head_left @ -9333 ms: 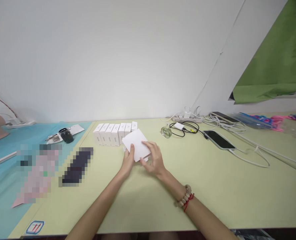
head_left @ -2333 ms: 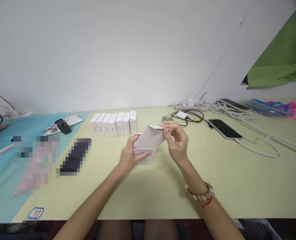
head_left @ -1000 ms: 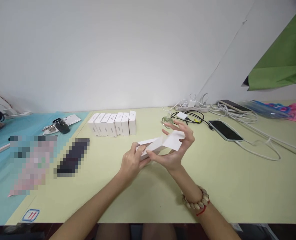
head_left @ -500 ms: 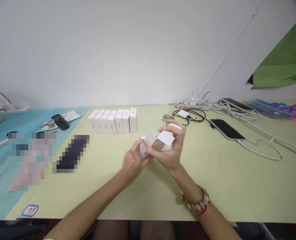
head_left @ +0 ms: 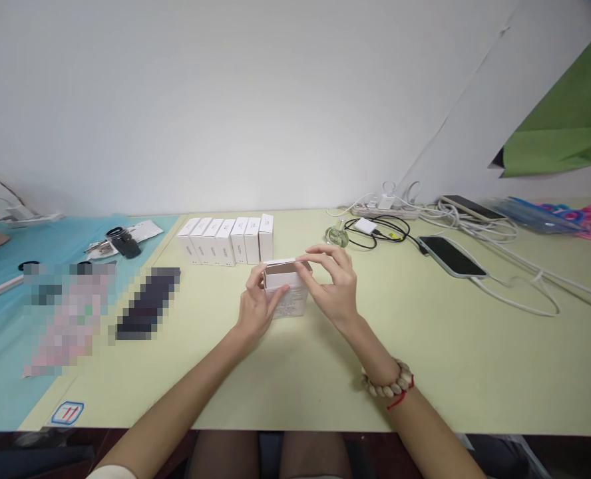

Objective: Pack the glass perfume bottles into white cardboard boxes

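A small white cardboard box (head_left: 289,301) stands upright on the yellow-green table (head_left: 455,346), its top still open. My left hand (head_left: 256,307) grips its left side, thumb on the front face. My right hand (head_left: 331,286) holds the right side, fingers curled over the top edge. Behind the box, a row of several identical shut white boxes (head_left: 228,239) stands side by side. A small round glass bottle (head_left: 336,235) sits further back to the right.
Two phones (head_left: 451,256) with a power strip (head_left: 385,209) and tangled cables lie at the back right. A blue mat (head_left: 50,293) at left carries keys, a dark pouch (head_left: 122,241) and blurred items. Another person's hand shows at the far left edge.
The flat cardboard sheet has been folded up into a box. Over the last second it went from lying tilted in my hands to standing upright on the table with both hands at its sides.
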A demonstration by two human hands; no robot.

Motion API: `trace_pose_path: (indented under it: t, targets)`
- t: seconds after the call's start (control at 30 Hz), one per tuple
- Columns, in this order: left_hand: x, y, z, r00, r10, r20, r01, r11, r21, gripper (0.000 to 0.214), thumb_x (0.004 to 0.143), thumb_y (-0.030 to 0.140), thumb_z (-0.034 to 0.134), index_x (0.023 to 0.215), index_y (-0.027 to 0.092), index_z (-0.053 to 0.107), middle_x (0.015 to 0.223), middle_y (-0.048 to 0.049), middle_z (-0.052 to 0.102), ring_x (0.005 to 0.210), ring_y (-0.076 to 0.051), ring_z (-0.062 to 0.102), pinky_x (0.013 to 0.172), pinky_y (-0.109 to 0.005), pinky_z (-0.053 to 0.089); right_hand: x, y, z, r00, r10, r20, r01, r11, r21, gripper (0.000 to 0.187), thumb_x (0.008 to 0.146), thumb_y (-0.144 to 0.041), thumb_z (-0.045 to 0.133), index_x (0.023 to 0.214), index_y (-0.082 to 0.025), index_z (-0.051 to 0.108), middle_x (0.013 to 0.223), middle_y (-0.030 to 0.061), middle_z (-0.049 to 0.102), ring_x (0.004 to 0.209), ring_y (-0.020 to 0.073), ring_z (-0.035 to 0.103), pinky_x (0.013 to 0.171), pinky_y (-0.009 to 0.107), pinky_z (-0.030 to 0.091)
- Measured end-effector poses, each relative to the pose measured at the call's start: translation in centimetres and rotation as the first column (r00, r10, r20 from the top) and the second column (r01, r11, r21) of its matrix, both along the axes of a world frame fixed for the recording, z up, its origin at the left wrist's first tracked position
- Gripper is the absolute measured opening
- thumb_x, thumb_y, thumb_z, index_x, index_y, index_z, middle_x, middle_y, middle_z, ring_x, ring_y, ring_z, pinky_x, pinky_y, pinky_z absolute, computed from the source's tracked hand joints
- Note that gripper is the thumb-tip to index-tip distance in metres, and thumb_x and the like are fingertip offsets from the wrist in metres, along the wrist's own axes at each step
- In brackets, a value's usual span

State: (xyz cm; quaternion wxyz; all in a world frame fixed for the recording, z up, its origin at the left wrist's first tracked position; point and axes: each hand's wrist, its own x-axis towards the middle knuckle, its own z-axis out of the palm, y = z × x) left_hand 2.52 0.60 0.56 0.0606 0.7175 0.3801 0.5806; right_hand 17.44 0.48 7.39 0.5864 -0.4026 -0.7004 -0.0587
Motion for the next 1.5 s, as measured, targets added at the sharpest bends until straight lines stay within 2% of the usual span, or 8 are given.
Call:
trace_pose_path:
  t: [0.17,0.33,0.63,0.97,1.2,1.27,1.37,1.5]
  targets:
    - [-0.1,0.1,0.5,0.994,-0.103,0.020,0.102,0.993,0.059,0.043,0.085,0.019,0.048,0.116,0.030,0.021,0.133,-0.0107,0.034,0.119,-0.016,0.043,0.081,-0.030,0.048,0.2,0.4,-0.2,1.000,0.004,0.024,-0.004,1.000,-0.013,0.003,0.073,-0.026,0.064,0.073,-0.024,0.066,0.093,0.0048,0.056,0.089,0.0199,0.054,0.081,0.040,0.041]
    - [-0.4,-0.7,1.4,0.987,-0.002,-0.160,-0.015,0.994,-0.105,0.014,0.089,0.021,0.038,0.102,0.023,0.043,0.137,-0.0118,0.032,0.112,-0.019,0.049,0.073,-0.029,0.048,0.3,0.5,-0.3,0.999,0.013,0.029,-0.013,1.000,0.018,0.003,0.071,-0.025,0.065,0.074,-0.024,0.065,0.095,0.0046,0.055,0.090,0.0201,0.054,0.082,0.041,0.041]
    - [-0.4,-0.5,2.0,0.998,-0.011,-0.064,0.004,0.993,-0.117,0.013,0.089,0.025,0.038,0.088,0.020,0.050,0.133,-0.0095,0.039,0.122,-0.019,0.041,0.079,-0.030,0.047,0.2,0.7,-0.8,0.996,0.066,0.053,-0.065,0.998,-0.011,0.003,0.072,-0.026,0.064,0.073,-0.023,0.064,0.095,0.0052,0.055,0.092,0.0199,0.054,0.079,0.039,0.044]
    - [-0.2,-0.9,1.4,0.950,0.046,-0.309,-0.075,0.994,-0.083,0.020,0.084,0.037,0.048,0.091,0.018,0.053,0.123,-0.0116,0.037,0.073,-0.011,0.056,0.052,-0.021,0.043,0.5,1.1,-0.8,0.997,0.066,-0.047,-0.071,0.992,-0.104,0.009,0.079,-0.025,0.057,0.085,-0.022,0.062,0.095,0.0058,0.054,0.093,0.0180,0.054,0.073,0.033,0.048]
    - [-0.5,-1.1,3.2,0.991,0.112,0.080,-0.096,0.979,-0.179,0.016,0.086,0.030,0.045,0.100,0.022,0.048,0.102,-0.0055,0.049,0.093,-0.016,0.052,0.075,-0.027,0.044,0.6,1.0,-1.2,0.985,0.146,0.087,-0.142,0.988,-0.054,0.016,0.076,-0.029,0.062,0.091,-0.026,0.063,0.114,0.0072,0.046,0.111,0.0231,0.046,0.085,0.039,0.047]
    - [-0.7,-1.1,3.7,0.975,0.070,0.213,-0.025,0.978,-0.209,0.017,0.087,0.030,0.045,0.102,0.023,0.045,0.098,-0.0032,0.049,0.083,-0.013,0.052,0.070,-0.023,0.043,0.1,0.8,-1.4,0.976,0.217,0.031,-0.207,0.957,-0.202,0.032,0.076,-0.035,0.061,0.106,-0.027,0.057,0.127,0.0079,0.037,0.118,0.0258,0.041,0.089,0.042,0.046]
    - [-0.8,-1.2,4.1,0.952,0.047,0.304,0.018,0.978,-0.209,0.013,0.085,0.030,0.047,0.097,0.023,0.046,0.094,-0.0015,0.048,0.076,-0.010,0.049,0.063,-0.020,0.041,-0.7,0.4,-1.9,0.919,0.357,-0.169,-0.394,0.808,-0.438,0.049,0.081,-0.040,0.053,0.126,-0.030,0.036,0.134,0.0088,0.033,0.098,0.0204,0.057,0.068,0.033,0.055]
    - [-0.6,-1.3,4.1,0.939,0.038,0.342,0.049,0.968,-0.244,0.012,0.084,0.030,0.050,0.092,0.022,0.048,0.089,-0.0005,0.048,0.072,-0.009,0.047,0.059,-0.019,0.039,-1.2,0.0,-2.1,0.875,0.403,-0.268,-0.484,0.701,-0.524,0.044,0.085,-0.039,0.045,0.127,-0.032,0.033,0.129,0.0068,0.042,0.069,0.0121,0.061,0.044,0.022,0.050]
